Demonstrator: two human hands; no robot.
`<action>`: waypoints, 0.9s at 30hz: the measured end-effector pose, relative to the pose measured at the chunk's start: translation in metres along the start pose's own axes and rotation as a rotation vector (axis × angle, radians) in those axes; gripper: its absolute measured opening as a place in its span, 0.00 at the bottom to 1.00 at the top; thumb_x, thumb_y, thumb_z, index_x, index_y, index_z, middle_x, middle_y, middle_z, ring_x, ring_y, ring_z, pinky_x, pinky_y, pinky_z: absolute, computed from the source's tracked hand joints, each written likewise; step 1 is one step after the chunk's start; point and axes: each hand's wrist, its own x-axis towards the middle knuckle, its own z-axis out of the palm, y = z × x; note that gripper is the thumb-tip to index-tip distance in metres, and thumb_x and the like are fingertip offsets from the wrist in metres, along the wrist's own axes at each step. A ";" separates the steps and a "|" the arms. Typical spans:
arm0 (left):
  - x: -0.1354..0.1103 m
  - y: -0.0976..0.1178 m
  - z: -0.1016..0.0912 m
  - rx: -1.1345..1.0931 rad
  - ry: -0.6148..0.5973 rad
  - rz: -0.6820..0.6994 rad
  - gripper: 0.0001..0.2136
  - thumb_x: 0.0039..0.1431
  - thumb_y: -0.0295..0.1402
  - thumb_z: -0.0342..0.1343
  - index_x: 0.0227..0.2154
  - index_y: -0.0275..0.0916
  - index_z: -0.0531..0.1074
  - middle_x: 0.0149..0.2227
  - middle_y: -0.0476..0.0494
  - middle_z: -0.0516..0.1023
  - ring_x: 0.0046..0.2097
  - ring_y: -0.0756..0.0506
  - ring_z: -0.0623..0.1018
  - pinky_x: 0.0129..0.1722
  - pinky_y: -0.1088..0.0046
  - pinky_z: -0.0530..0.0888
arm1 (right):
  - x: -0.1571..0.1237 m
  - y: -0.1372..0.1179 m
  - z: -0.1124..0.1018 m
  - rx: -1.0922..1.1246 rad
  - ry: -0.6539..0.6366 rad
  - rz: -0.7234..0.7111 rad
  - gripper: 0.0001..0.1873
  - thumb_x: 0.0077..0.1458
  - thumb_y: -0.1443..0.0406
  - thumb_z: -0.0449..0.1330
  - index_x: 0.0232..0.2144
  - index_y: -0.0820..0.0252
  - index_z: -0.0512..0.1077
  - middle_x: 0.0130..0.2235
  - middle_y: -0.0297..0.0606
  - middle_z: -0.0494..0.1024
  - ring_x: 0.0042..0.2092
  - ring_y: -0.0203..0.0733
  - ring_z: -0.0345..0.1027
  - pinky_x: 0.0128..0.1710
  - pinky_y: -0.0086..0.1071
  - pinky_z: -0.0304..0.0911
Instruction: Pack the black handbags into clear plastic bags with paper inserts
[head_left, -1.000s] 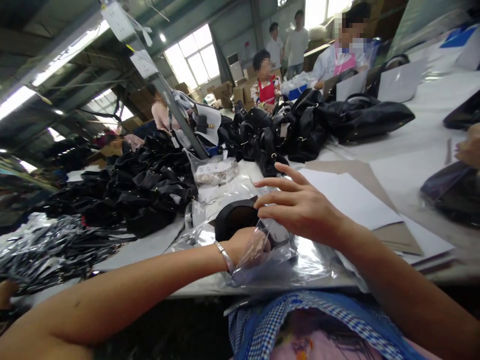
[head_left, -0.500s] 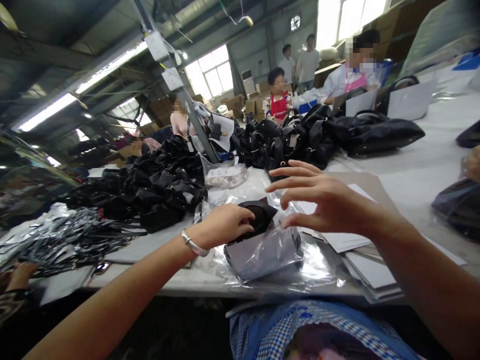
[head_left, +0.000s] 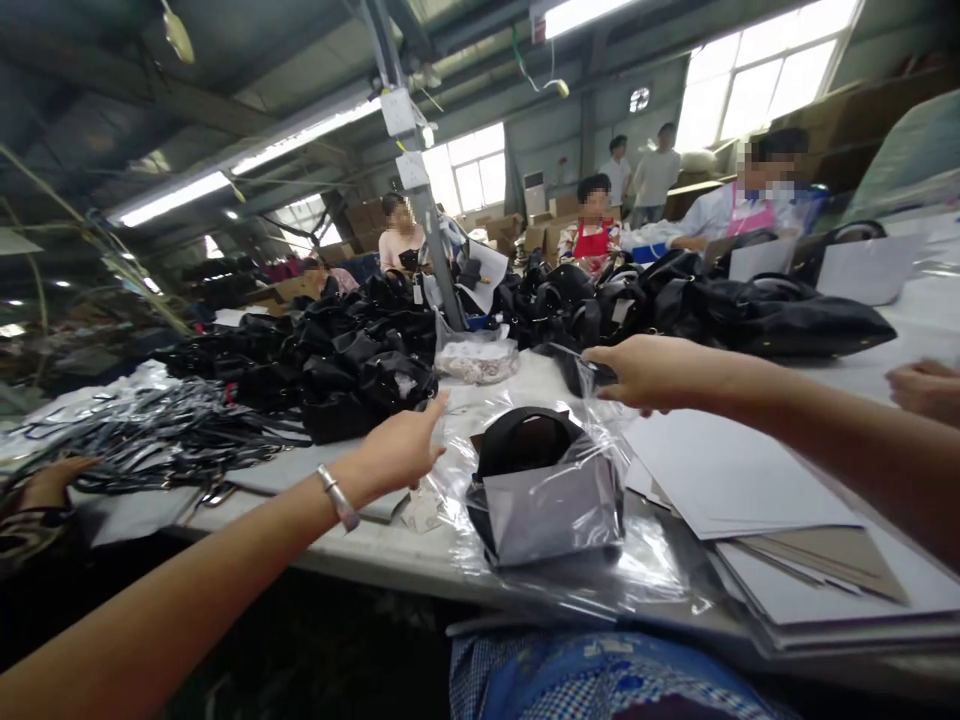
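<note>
A black handbag (head_left: 525, 440) with a raised handle stands at the table's front edge inside a clear plastic bag (head_left: 652, 565). A pale sheet (head_left: 551, 510) covers its near face. At the plastic's upper right, my right hand (head_left: 649, 372) is closed on the film and pulls it up. My left hand (head_left: 397, 455) is closed at the plastic's left edge, with index finger and thumb about the film; its other fingers are partly hidden. A silver bangle (head_left: 337, 497) circles my left wrist.
Black bags (head_left: 352, 350) lie heaped behind, with straps (head_left: 172, 430) at left. White and grey boards (head_left: 750, 480) are stacked at right. A metal post (head_left: 439, 250) rises beyond. Other people's hands show at the left (head_left: 52, 485) and right (head_left: 926, 388) edges.
My left hand has come out from the handbag's handle to the plastic's left edge. My spread right hand has closed on the film at upper right. The plastic is pulled wider.
</note>
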 end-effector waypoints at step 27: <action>0.070 -0.046 0.003 -1.054 0.375 -0.026 0.12 0.58 0.27 0.57 0.43 0.31 0.79 0.34 0.42 0.80 0.30 0.53 0.75 0.27 0.81 0.68 | 0.053 -0.020 -0.032 -0.092 0.438 -0.703 0.17 0.64 0.63 0.51 0.47 0.58 0.78 0.47 0.40 0.81 0.47 0.44 0.75 0.51 0.37 0.67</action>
